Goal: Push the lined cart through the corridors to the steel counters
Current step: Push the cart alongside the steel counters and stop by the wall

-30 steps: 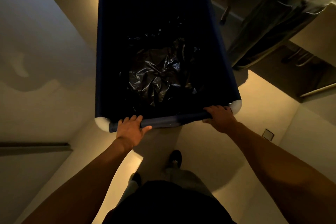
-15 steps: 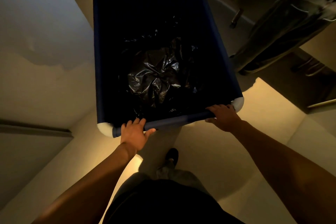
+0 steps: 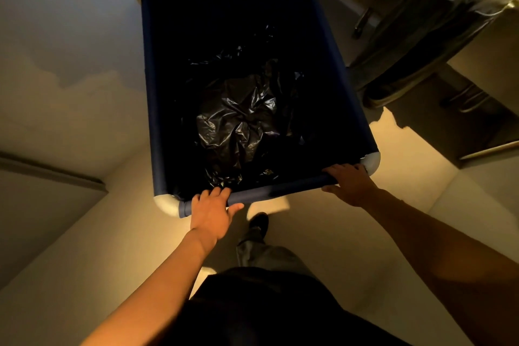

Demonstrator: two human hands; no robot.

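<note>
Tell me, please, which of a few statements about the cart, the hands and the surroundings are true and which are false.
1. Both the left hand and the right hand grip the cart's near rail. True.
2. The cart holds folded white towels. False: only a crumpled black liner shows inside.
3. A steel counter stands to the cart's right. True.
4. The right hand sits at the middle of the rail. False: it is at the right end, beside a white corner piece.
</note>
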